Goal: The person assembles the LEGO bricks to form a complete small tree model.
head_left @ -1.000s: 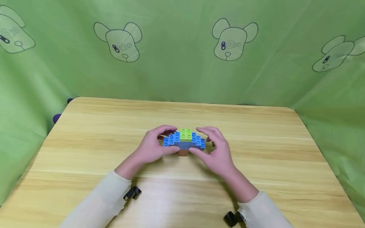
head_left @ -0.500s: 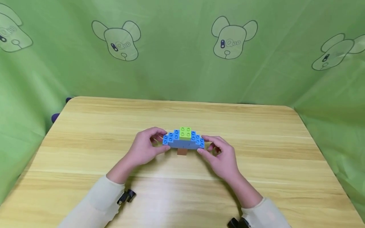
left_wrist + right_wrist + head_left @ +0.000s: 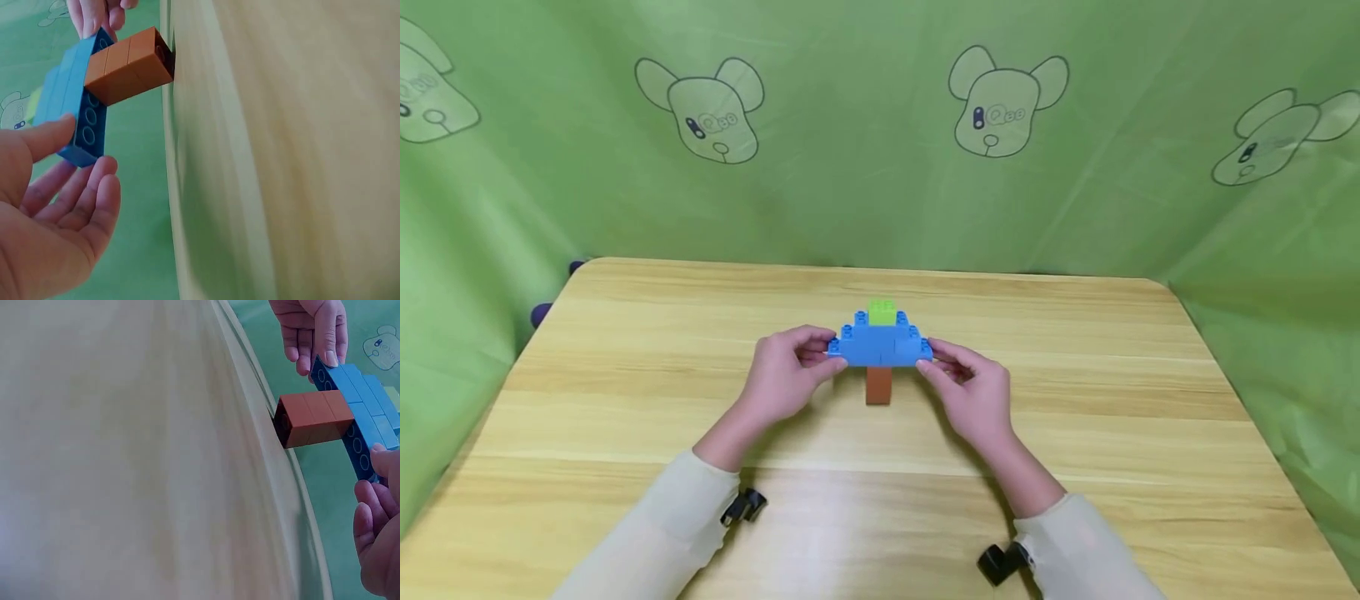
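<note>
A tree-shaped build of toy building bricks stands between my hands in the head view. Its stepped blue bricks (image 3: 874, 346) taper upward to a lime green brick (image 3: 882, 314), and a brown brick column (image 3: 878, 386) forms the trunk beneath. My left hand (image 3: 781, 379) pinches the left end of the lowest blue layer between thumb and fingers. At the opposite end, my right hand (image 3: 976, 398) holds the same layer in a like pinch. Both wrist views show the hollow underside of the blue bricks (image 3: 89, 125) and the trunk of stacked brown bricks (image 3: 315, 417).
The wooden table (image 3: 880, 508) spreads out all around the build. Behind it hangs a green curtain (image 3: 865, 167) printed with bear-like heads. Black devices are strapped at the left wrist (image 3: 743, 506) and right wrist (image 3: 1002, 563).
Both hands moved outward from the middle to the ends of the blue layer. The build has since tipped back or risen, showing more of its blue front and brown trunk.
</note>
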`<action>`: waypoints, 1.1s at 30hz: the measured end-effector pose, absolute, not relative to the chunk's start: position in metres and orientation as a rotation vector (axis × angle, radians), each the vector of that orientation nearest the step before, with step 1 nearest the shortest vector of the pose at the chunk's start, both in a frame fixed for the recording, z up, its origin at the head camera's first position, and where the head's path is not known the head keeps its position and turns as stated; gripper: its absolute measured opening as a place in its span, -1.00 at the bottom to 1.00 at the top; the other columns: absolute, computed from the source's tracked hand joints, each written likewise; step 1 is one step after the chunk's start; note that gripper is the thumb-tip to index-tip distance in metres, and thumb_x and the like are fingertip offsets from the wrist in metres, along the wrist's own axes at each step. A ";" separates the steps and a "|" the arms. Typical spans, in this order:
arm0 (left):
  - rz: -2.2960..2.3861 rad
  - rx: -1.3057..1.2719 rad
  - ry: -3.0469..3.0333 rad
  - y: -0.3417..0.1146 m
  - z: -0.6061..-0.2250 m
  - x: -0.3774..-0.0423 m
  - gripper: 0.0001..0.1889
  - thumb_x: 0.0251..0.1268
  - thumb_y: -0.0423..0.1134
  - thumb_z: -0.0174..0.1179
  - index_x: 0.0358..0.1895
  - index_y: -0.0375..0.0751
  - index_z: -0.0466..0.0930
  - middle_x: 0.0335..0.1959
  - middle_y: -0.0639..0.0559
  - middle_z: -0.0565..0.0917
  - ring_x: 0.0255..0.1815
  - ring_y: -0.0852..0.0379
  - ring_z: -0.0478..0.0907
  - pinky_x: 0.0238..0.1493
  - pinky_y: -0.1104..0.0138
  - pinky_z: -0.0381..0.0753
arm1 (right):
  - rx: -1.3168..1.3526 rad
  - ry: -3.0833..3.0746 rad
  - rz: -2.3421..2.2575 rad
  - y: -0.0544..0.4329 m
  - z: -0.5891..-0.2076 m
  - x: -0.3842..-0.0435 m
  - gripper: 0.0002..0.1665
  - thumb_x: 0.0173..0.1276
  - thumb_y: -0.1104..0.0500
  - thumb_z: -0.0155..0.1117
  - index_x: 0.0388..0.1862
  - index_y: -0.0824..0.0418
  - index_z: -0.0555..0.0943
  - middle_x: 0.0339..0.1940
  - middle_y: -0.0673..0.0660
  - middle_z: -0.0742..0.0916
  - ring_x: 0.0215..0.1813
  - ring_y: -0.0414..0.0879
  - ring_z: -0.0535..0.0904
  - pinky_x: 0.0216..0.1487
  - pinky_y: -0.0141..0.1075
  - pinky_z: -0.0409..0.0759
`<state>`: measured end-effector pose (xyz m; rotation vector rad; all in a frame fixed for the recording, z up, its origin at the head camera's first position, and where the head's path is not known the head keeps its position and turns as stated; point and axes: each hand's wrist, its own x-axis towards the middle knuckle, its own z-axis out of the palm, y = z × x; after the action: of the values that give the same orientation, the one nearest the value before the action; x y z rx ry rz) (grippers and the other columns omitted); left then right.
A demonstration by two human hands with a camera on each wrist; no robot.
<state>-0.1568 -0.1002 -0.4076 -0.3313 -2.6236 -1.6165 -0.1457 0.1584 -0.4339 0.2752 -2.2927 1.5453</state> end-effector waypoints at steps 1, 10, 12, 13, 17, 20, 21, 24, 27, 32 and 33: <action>-1.609 -0.310 -2.628 -0.100 -0.408 -0.158 -0.64 0.20 -0.29 0.46 0.05 -0.33 0.68 -0.21 -0.07 0.73 -0.25 0.09 0.68 -0.21 0.34 0.67 | 0.255 -2.291 1.560 0.157 -0.435 -0.148 -0.66 0.17 0.31 0.55 -0.04 0.30 0.75 -0.20 0.12 0.80 -0.27 -0.07 0.70 -0.27 -0.39 0.65; -1.520 -0.122 -2.708 -0.095 -0.415 -0.173 -0.69 0.28 -0.23 0.41 0.04 -0.26 0.72 -0.28 -0.02 0.74 -0.27 0.09 0.65 -0.23 0.26 0.65 | 0.034 -2.379 1.569 0.145 -0.442 -0.165 -0.73 0.25 0.21 0.52 -0.10 0.29 0.77 -0.24 0.14 0.80 -0.25 -0.09 0.73 -0.24 -0.37 0.67; -1.517 -0.083 -2.723 -0.095 -0.419 -0.176 -0.70 0.28 -0.22 0.40 0.03 -0.26 0.73 -0.31 -0.01 0.73 -0.30 0.09 0.65 -0.27 0.25 0.65 | -0.025 -2.425 1.571 0.143 -0.444 -0.168 -0.73 0.26 0.17 0.51 -0.11 0.27 0.78 -0.26 0.13 0.80 -0.27 -0.09 0.72 -0.26 -0.36 0.67; -1.522 -0.062 -2.729 -0.095 -0.420 -0.178 -0.70 0.28 -0.22 0.40 0.03 -0.26 0.73 -0.32 -0.01 0.73 -0.31 0.08 0.64 -0.29 0.24 0.64 | -0.055 -2.455 1.565 0.143 -0.445 -0.169 -0.73 0.27 0.14 0.51 -0.11 0.26 0.79 -0.26 0.12 0.80 -0.27 -0.10 0.71 -0.26 -0.35 0.66; -1.555 0.028 -2.754 -0.095 -0.426 -0.182 -0.71 0.29 -0.20 0.40 0.01 -0.25 0.73 -0.34 0.00 0.72 -0.33 0.08 0.64 -0.33 0.23 0.63 | -0.136 -2.540 1.543 0.141 -0.448 -0.173 -0.70 0.30 0.05 0.49 -0.09 0.20 0.79 -0.24 0.10 0.80 -0.24 -0.11 0.70 -0.24 -0.28 0.66; -1.562 0.067 -2.770 -0.096 -0.429 -0.184 -0.71 0.29 -0.17 0.39 0.00 -0.24 0.74 -0.34 0.01 0.71 -0.31 0.08 0.63 -0.32 0.23 0.62 | -0.148 -2.565 1.529 0.140 -0.448 -0.174 -0.69 0.31 0.03 0.47 -0.08 0.19 0.79 -0.21 0.10 0.80 -0.22 -0.10 0.71 -0.21 -0.23 0.67; -1.563 0.076 -2.772 -0.096 -0.430 -0.185 -0.71 0.29 -0.17 0.40 -0.01 -0.24 0.74 -0.35 0.01 0.71 -0.31 0.08 0.63 -0.32 0.23 0.62 | -0.149 -2.569 1.523 0.139 -0.449 -0.175 -0.69 0.31 0.03 0.47 -0.09 0.19 0.79 -0.21 0.10 0.80 -0.22 -0.09 0.71 -0.21 -0.21 0.67; -1.558 0.088 -2.778 -0.096 -0.432 -0.186 -0.72 0.28 -0.15 0.41 -0.04 -0.24 0.75 -0.35 0.01 0.72 -0.32 0.08 0.64 -0.32 0.24 0.62 | -0.151 -2.598 1.496 0.140 -0.449 -0.175 -0.70 0.32 0.03 0.46 -0.09 0.19 0.79 -0.21 0.11 0.80 -0.20 -0.08 0.71 -0.20 -0.17 0.67; -1.564 0.112 -2.770 -0.096 -0.433 -0.186 -0.72 0.26 -0.16 0.42 -0.07 -0.25 0.76 -0.36 0.00 0.72 -0.33 0.07 0.64 -0.34 0.24 0.62 | -0.145 -2.635 1.458 0.140 -0.449 -0.175 -0.70 0.33 0.03 0.45 -0.08 0.19 0.79 -0.21 0.11 0.80 -0.18 -0.06 0.71 -0.19 -0.16 0.66; -1.590 0.172 -2.740 -0.096 -0.434 -0.185 -0.72 0.22 -0.15 0.45 -0.12 -0.27 0.74 -0.35 -0.03 0.72 -0.32 0.06 0.65 -0.33 0.24 0.63 | -0.106 -2.700 1.381 0.140 -0.447 -0.177 -0.66 0.35 0.00 0.42 -0.05 0.21 0.78 -0.24 0.10 0.80 -0.15 -0.04 0.72 -0.13 -0.12 0.66; -1.593 0.187 -2.735 -0.097 -0.435 -0.185 -0.71 0.22 -0.13 0.44 -0.13 -0.27 0.74 -0.35 -0.03 0.71 -0.32 0.05 0.64 -0.32 0.24 0.63 | -0.099 -2.716 1.366 0.140 -0.446 -0.177 -0.65 0.36 0.00 0.42 -0.05 0.23 0.78 -0.24 0.10 0.80 -0.15 -0.03 0.72 -0.12 -0.12 0.65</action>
<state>-0.1853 -0.0971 -0.4351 0.1866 -2.7355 -1.5934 -0.1772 0.1397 -0.4458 -0.0993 -2.7164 1.3664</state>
